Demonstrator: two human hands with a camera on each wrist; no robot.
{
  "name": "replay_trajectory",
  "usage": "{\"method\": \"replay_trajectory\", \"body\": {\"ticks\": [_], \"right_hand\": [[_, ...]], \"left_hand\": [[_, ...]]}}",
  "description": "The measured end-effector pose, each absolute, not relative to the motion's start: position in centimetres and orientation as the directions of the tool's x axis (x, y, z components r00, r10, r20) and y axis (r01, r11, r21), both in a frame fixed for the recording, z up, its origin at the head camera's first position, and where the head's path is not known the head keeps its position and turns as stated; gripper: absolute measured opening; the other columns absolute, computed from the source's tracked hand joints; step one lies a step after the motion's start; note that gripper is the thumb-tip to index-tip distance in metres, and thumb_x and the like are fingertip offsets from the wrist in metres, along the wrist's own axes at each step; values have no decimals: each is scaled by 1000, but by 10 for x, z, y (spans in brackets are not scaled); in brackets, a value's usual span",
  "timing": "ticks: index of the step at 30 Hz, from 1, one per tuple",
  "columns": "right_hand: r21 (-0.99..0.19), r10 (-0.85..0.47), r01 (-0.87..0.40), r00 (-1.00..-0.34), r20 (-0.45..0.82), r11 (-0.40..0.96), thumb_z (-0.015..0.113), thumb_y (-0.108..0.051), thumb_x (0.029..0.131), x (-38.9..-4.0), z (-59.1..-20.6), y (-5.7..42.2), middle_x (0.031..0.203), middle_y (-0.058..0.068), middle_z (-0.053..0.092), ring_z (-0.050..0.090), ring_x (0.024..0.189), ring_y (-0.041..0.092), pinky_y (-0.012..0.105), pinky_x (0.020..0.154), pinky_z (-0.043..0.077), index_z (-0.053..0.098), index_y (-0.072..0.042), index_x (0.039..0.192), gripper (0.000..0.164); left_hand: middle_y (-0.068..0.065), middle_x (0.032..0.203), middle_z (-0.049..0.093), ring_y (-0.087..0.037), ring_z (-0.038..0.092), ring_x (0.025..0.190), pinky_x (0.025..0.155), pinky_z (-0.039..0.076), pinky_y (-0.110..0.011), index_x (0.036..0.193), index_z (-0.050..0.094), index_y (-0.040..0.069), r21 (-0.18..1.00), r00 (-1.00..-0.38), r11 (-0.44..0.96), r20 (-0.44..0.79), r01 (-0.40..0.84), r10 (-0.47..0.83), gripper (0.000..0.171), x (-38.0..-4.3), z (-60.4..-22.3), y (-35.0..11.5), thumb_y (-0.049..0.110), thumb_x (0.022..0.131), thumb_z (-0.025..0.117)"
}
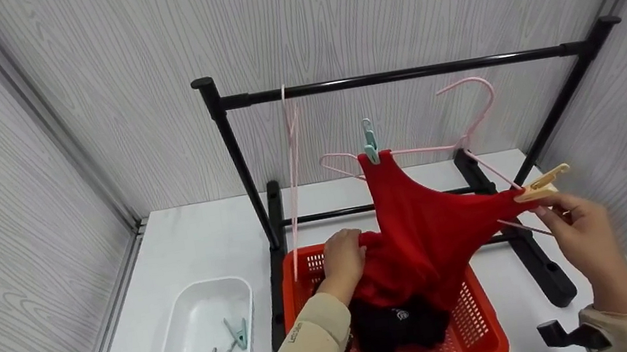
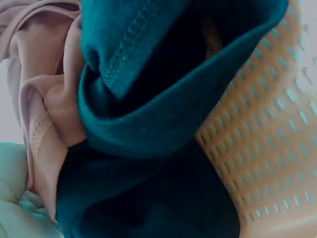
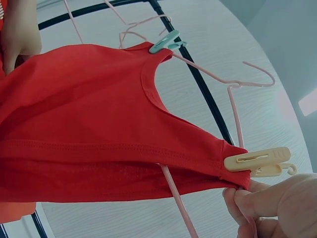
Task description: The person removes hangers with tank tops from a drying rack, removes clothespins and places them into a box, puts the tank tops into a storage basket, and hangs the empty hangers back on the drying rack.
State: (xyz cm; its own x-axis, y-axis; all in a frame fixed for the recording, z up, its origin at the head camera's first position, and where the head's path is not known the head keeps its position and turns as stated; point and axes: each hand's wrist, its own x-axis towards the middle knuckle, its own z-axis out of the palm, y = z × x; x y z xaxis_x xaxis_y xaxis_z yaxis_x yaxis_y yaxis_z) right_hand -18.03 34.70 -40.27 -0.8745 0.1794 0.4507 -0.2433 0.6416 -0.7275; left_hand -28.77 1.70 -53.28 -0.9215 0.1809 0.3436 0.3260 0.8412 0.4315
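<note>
At the base, a white table (image 1: 204, 236). On the far part, a black rack (image 1: 392, 76). Nearer, a red basket (image 1: 472, 317). Partly over, partly inside the basket, a red garment (image 1: 419, 216), pegged to a pink hanger (image 1: 421, 150). To the left, a white tray (image 1: 187, 331). Under the red cloth, a black garment (image 1: 402, 330). At the right corner, right hand (image 1: 583, 232), nearly closed, pinching red fabric; at the left edge, left hand (image 1: 344, 263), fingers curled onto it. Smallest, a teal peg (image 1: 370, 142) and, farther right, a yellow peg (image 1: 533, 193).
</note>
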Motion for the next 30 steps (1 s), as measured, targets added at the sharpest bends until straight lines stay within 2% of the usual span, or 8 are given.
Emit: {"method": "replay_trajectory", "body": {"ticks": [5,12,19,25,30], "right_hand": [[-724,167,-266,-869,466,637,63,7,94,-180,-405,346,97,-26,65,50,73,5,18,53,38,71,4,114,21],[-720,169,-262,-868,467,643,63,6,94,-177,-404,348,93,-25,65,44,67,8,23,50,33,71,3,114,22],[-726,182,-240,-874,451,644,63,5,95,-174,-403,350,94,-27,64,48,71,6,19,53,37,70,3,115,22],[-728,189,-229,-876,443,647,63,3,95,-174,-402,350,96,-27,64,48,74,6,19,54,37,70,2,116,22],[-720,187,-231,-873,450,655,62,4,95,-174,-403,351,93,-26,65,45,71,7,21,52,35,71,2,116,22]], "left_hand": [[-6,96,66,-26,64,94,85,52,-39,100,74,10,459,-916,829,373,319,146,15,-290,-536,14,6,86,75],[-3,90,61,-23,61,88,76,53,-36,89,69,12,480,-904,812,407,333,130,7,-287,-533,12,6,88,71],[-5,96,68,-23,65,93,81,53,-38,99,65,12,585,-902,714,402,384,156,7,-277,-522,9,8,93,66],[-5,95,70,-22,67,90,80,54,-38,106,64,13,581,-863,673,472,457,179,11,-268,-512,2,11,96,64],[-4,101,71,-19,68,94,86,55,-35,108,65,11,586,-817,602,534,543,217,12,-254,-502,-4,9,96,63]]}}
